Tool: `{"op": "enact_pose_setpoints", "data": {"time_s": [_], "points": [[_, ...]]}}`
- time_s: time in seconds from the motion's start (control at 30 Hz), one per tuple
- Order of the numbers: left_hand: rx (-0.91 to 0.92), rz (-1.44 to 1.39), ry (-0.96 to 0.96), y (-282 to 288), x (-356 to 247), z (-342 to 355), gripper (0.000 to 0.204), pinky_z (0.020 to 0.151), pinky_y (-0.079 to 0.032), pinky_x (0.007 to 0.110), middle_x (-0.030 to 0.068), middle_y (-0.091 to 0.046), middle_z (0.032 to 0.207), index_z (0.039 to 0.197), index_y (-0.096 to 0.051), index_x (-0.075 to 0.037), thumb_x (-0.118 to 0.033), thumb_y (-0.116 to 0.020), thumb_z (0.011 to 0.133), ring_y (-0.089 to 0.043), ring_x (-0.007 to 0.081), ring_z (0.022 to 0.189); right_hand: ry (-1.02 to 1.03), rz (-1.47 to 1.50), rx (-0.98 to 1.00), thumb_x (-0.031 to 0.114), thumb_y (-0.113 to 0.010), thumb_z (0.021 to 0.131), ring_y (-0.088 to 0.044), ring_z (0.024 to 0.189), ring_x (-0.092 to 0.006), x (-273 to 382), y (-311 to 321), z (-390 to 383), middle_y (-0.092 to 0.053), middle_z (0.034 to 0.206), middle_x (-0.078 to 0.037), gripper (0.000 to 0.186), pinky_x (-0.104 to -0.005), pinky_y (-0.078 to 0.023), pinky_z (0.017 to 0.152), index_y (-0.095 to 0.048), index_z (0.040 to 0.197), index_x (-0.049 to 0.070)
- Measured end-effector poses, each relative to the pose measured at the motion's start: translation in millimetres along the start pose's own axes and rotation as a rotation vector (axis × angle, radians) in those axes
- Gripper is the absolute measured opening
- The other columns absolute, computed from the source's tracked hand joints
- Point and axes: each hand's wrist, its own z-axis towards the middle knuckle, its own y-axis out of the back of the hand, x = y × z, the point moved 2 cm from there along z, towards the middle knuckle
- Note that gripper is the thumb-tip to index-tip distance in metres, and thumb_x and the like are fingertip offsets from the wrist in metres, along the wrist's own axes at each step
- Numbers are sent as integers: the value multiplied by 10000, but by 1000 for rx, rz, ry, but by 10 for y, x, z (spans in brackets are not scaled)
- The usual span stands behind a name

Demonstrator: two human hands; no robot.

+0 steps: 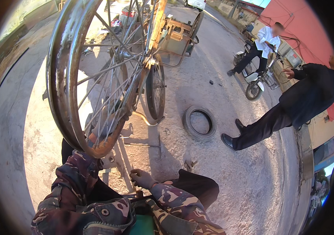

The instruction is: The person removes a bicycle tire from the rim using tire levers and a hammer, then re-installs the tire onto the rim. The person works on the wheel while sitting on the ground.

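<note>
A bare, rusty spoked wheel (62, 74) without a tyre stands upright close in front of me on the left. My left hand (106, 122) reaches behind its spokes, with the fingers wrapped at the lower right part of the rim; spokes partly hide it. Low in front of my knees, my right hand (142, 179) wears a dark glove. Its fingers are curled together, and whatever lies in them is hidden. On the ground between the hands and the wheel are thin metal rods (141, 145). A black tyre (199, 122) lies flat to the right.
Beyond the wheel stands a cart (176, 37) with another spoked wheel (156, 92). At right, a person in dark clothes (292, 105) stands beside the tyre. Farther back, a person in a white shirt (268, 41) is at a motorbike (254, 88), near a pink wall (304, 27).
</note>
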Motion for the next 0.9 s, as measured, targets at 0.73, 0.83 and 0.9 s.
{"op": "enact_pose_setpoints", "data": {"time_s": [0.73, 0.83, 0.9], "points": [[105, -330, 20, 156, 194, 42, 331, 791, -536, 260, 82, -692, 1055, 1246, -628, 7, -241, -677, 1033, -675, 144, 936, -19, -34, 3, 343, -679, 1011, -734, 877, -200, 174, 9, -108, -744, 1026, -153, 552, -336, -622, 738, -581, 1399, -37], [83, -328, 49, 31, 14, -89, 318, 825, -547, 262, 86, -694, 1061, 1249, -626, 14, -220, -670, 1038, -680, 152, 958, -17, -28, 0, 347, -677, 1012, -736, 888, -206, 107, 9, -95, -744, 1034, -155, 562, -339, -623, 741, -574, 1410, -36], [86, -374, 71, 56, 60, -87, 312, 839, -548, 261, 86, -693, 1064, 1251, -625, 16, -209, -667, 1039, -682, 155, 979, -19, -35, 6, 356, -675, 1015, -737, 898, -209, 121, 7, -103, -742, 1046, -158, 573, -340, -623, 745, -566, 1420, -35]]}}
